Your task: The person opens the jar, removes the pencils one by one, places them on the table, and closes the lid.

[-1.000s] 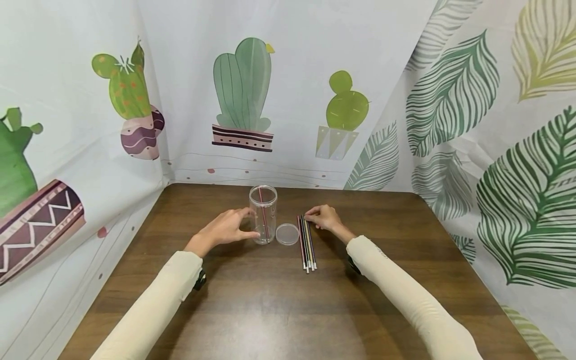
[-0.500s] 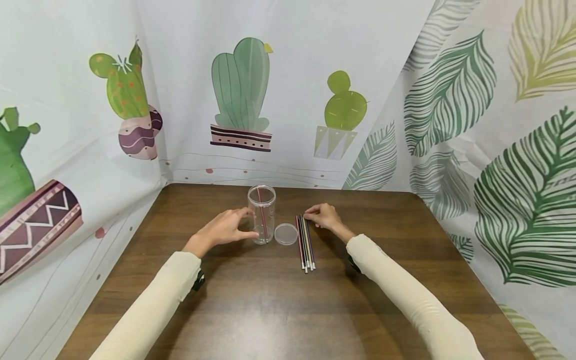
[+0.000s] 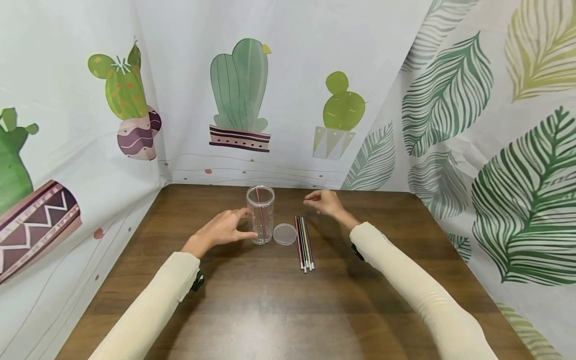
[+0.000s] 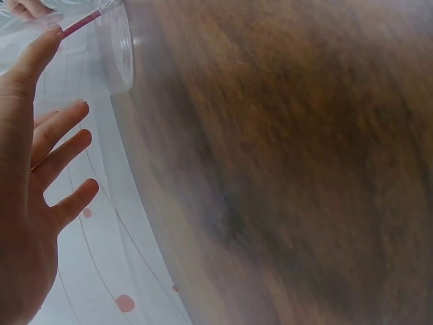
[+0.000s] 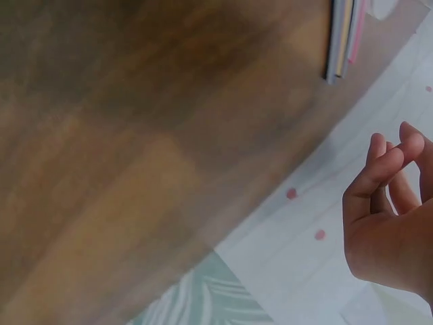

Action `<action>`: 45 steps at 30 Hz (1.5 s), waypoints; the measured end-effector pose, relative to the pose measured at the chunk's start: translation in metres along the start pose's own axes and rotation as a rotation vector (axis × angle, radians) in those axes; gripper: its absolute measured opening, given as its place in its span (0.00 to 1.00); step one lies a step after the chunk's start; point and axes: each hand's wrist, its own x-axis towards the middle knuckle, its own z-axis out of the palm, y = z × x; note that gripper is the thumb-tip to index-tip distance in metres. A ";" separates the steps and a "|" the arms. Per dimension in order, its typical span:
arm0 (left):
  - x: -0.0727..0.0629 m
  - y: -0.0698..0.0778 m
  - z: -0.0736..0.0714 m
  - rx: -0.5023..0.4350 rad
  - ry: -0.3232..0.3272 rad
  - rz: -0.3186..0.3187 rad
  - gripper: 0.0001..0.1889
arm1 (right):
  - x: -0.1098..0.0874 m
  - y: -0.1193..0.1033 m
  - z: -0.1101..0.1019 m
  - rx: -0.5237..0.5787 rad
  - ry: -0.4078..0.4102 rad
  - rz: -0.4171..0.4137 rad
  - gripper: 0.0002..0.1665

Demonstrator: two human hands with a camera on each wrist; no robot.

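Note:
A clear jar (image 3: 260, 215) stands upright on the table with one red pencil (image 3: 262, 222) leaning inside. At its left side my left hand (image 3: 222, 230) lies with thumb and fingers spread loosely, the thumb before the wall. In the left wrist view the fingers of the left hand (image 4: 40, 162) are apart and fairly straight; whether they all touch the jar is unclear. Several pencils (image 3: 304, 242) lie side by side, white eraser ends towards me. Beyond their far ends hovers my right hand (image 3: 326, 202), thumb and fingers loosely bent together, with nothing visible between them in the right wrist view.
Between the jar and the pencils lies a round clear lid (image 3: 285, 234). All of this is on a brown wooden table (image 3: 252, 310). A white curtain (image 3: 297, 60) printed with cacti and leaves hangs along the table's back and sides.
My right hand has left the far ends of the pencils and risen up and away from them. The left hand stays at the jar; the pencils remain lying on the table.

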 end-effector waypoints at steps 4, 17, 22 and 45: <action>0.000 0.000 0.000 0.009 -0.001 -0.003 0.36 | 0.003 -0.008 -0.008 -0.017 0.002 -0.031 0.15; 0.000 -0.001 0.000 0.000 0.001 -0.005 0.36 | 0.010 -0.053 -0.030 0.038 0.033 -0.166 0.14; -0.001 0.000 0.000 -0.001 -0.001 -0.007 0.37 | 0.013 -0.070 -0.036 0.022 0.055 -0.212 0.14; -0.001 0.000 -0.001 0.004 0.003 0.005 0.34 | -0.001 -0.140 -0.021 0.049 -0.039 -0.360 0.13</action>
